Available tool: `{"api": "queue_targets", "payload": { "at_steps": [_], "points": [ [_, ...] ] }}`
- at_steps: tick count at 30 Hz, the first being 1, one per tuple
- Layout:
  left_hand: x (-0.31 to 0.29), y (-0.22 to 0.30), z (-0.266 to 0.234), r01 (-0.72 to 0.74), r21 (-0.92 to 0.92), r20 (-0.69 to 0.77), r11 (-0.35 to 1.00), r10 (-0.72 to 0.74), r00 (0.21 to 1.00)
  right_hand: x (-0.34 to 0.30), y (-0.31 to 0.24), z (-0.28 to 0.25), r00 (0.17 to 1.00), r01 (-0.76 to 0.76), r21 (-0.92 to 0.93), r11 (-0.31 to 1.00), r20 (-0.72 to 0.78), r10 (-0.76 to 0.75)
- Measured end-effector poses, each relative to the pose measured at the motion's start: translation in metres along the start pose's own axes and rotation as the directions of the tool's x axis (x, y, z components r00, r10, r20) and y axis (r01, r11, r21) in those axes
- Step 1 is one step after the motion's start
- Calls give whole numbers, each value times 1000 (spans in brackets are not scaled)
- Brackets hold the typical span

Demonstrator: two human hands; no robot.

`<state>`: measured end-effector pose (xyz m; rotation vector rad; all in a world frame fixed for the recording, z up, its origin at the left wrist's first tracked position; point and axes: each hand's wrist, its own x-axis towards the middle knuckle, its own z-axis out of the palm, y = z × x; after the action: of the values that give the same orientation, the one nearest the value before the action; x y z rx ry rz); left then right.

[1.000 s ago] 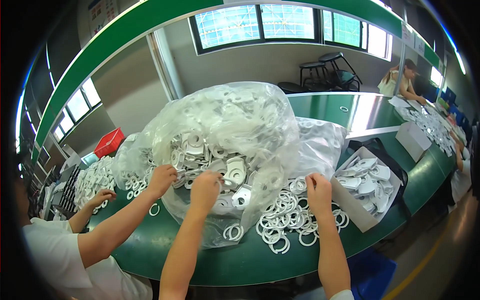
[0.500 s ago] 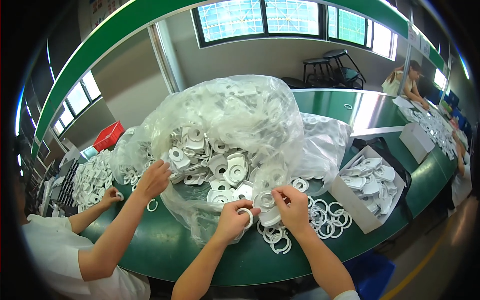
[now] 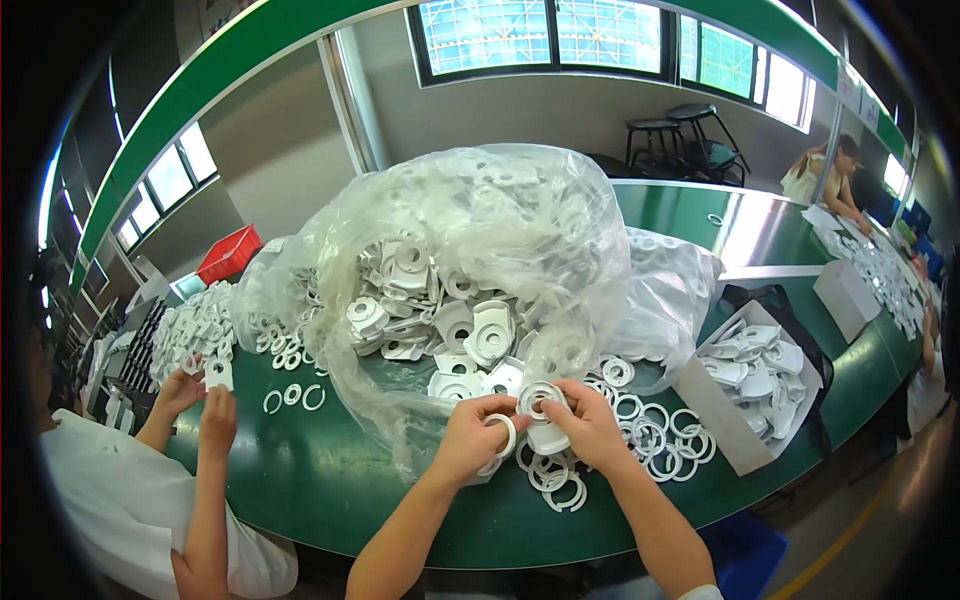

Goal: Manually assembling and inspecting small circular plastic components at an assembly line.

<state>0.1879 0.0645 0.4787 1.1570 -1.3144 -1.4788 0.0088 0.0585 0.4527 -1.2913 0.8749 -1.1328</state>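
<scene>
My left hand (image 3: 474, 438) is closed, with a white ring (image 3: 506, 428) hooked at its fingers. Its fingertips also meet the left edge of a white plastic plate with a round hole (image 3: 547, 436). My right hand (image 3: 592, 428) pinches that plate from the right, thumb on its face near the hole. A ring appears to sit around the hole. Below and to the right of my hands lies a pile of loose white rings (image 3: 664, 440). Just beyond, a big clear plastic bag (image 3: 470, 200) gapes toward me, full of similar white plates (image 3: 490, 335).
At right stands a white box (image 3: 722, 425) filled with plates. On the left, a co-worker's hands (image 3: 212, 410) hold a white plate beside another heap (image 3: 190, 335). A red basket (image 3: 228, 254) is behind. The green table (image 3: 400, 535) curves round; another person (image 3: 835, 180) sits far right.
The view has shifted slightly. My fingers have drawn in closer on the plate. The co-worker's arm has moved back left from the bag, and a white plate is now in those hands.
</scene>
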Motion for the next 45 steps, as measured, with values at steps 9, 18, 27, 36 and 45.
{"api": "queue_targets", "payload": {
  "at_steps": [9,18,27,36,45],
  "points": [
    [-1,2,-59,26,112,251,993,-53,967,0,-11,-8,982,-142,242,960,-84,167],
    [-1,8,-60,68,287,107,956,-102,989,0,-13,-9,955,-236,520,821,-31,294],
    [-6,6,-73,-120,353,185,928,56,981,-5,-24,-6,952,-285,505,815,49,302],
    [-3,20,-44,-248,227,-67,942,269,961,-10,-25,1,920,-377,433,819,281,274],
    [-5,13,-20,-463,463,39,756,504,863,-13,-16,15,905,-322,200,925,353,239]
  ]
}}
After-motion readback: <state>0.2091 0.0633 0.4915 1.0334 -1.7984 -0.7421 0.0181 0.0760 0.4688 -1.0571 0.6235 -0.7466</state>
